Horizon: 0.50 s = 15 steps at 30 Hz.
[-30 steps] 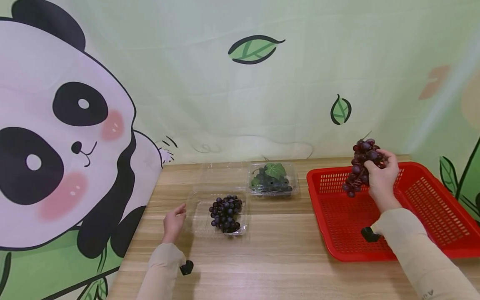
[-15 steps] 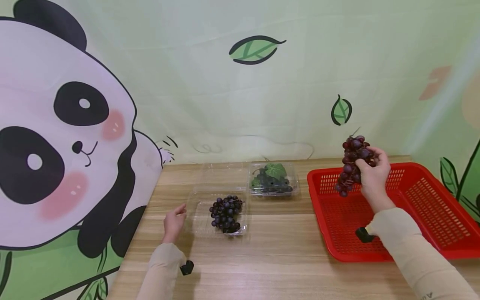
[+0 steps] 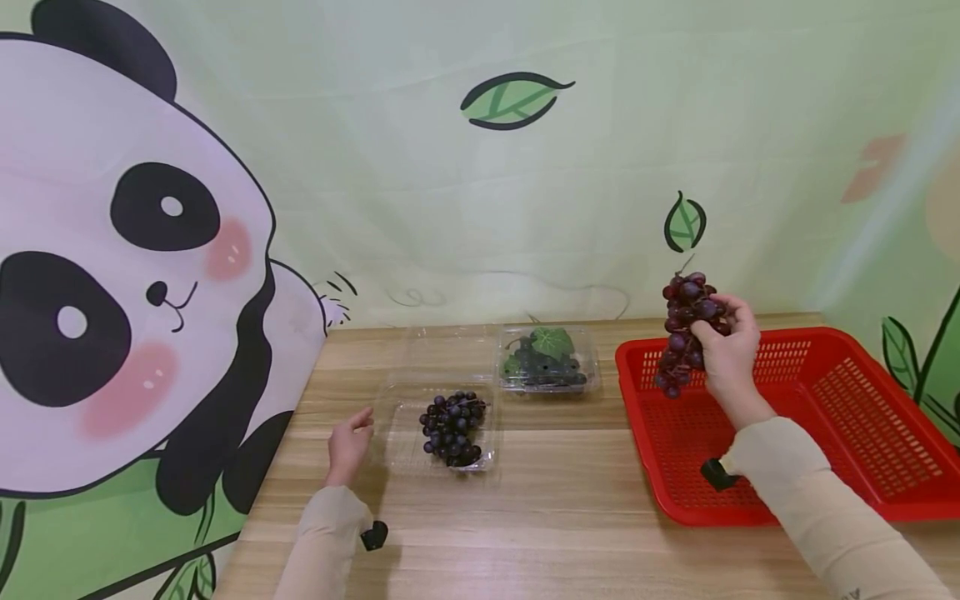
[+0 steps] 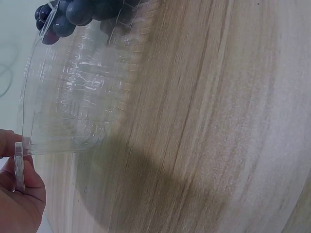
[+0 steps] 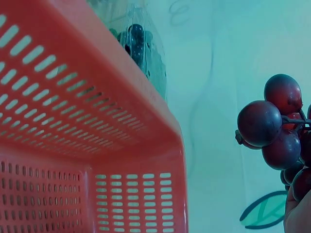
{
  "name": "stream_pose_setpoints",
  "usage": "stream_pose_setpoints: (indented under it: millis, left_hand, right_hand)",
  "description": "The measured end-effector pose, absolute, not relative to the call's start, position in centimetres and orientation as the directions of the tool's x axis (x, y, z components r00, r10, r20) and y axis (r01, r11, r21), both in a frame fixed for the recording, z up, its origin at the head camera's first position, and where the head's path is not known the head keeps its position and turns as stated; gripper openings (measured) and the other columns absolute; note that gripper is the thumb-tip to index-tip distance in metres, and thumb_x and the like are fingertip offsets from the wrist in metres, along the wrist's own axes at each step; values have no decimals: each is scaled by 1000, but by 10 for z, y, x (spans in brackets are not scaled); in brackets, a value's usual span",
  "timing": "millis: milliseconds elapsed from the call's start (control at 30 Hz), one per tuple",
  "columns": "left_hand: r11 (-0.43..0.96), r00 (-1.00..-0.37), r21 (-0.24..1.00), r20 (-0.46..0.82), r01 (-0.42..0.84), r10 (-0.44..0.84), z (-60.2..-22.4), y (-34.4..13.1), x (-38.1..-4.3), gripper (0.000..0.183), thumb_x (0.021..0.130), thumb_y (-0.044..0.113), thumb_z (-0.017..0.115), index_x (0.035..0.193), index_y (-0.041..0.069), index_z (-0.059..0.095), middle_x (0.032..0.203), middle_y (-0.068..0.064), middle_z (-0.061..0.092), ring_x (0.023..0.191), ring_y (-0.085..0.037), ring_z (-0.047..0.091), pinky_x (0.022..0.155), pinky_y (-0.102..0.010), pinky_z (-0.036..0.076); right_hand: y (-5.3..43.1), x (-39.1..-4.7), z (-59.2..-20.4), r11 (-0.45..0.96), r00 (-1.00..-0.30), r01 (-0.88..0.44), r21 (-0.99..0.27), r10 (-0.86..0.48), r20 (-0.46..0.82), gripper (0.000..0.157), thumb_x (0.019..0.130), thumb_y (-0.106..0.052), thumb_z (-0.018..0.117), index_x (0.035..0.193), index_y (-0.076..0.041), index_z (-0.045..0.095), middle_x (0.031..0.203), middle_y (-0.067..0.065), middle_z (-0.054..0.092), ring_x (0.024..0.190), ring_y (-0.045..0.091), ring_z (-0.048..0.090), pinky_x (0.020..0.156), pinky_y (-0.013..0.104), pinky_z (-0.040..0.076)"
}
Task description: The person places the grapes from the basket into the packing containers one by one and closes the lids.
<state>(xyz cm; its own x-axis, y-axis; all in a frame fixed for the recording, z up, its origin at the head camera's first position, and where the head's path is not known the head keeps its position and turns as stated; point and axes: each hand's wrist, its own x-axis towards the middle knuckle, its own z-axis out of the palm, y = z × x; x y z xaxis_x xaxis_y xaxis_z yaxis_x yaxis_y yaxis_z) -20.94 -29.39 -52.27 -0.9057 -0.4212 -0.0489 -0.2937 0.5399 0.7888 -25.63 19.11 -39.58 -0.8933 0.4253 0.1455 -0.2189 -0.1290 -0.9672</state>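
Observation:
Over the left part of the red basket (image 3: 660,508), my right hand (image 3: 731,354) holds up a bunch of dark red grapes (image 3: 684,325), its stem pointing upward. In the right wrist view the grapes (image 5: 265,126) hang beside the basket's rim. My left hand (image 3: 348,446) is at the left side of an opened clear plastic box (image 3: 405,446); the left wrist view shows its fingers (image 4: 31,177) pinching the box's rim. Another dark grape bunch (image 3: 453,429) lies in the right half of that box.
Behind and right of the opened box stands a closed clear box (image 3: 588,379) with dark grapes and a green leaf inside. A printed cloth (image 3: 375,167) with a panda hangs behind the wooden table (image 3: 540,533).
My right hand has moved left with the grape bunch, from over the basket's middle toward its left edge. My left hand and both boxes have stayed in place.

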Motion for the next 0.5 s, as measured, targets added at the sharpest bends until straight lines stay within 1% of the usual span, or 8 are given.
stream_pose_setpoints:
  millis: [233, 500]
  left_hand:
    - [540, -904, 787, -53, -300, -424, -524, -294, -210, 35, 83, 4, 51, 117, 2, 57, 108, -18, 61, 103, -27, 52, 74, -25, 37]
    - [521, -900, 793, -75, -316, -430, -522, -294, -209, 35, 83, 4, 51, 118, 4, 56, 109, -18, 60, 100, -25, 52, 67, -20, 36]
  right_hand:
    - [181, -256, -397, -138, -900, -233, -963, 405, 160, 37, 75, 10, 49, 102, -14, 52, 97, -4, 51, 91, 11, 46, 66, 17, 43]
    - [170, -253, -399, -73, -910, -223, -972, 373, 181, 37, 74, 9, 50, 100, -17, 53, 93, -7, 53, 85, 9, 47, 63, 16, 43]
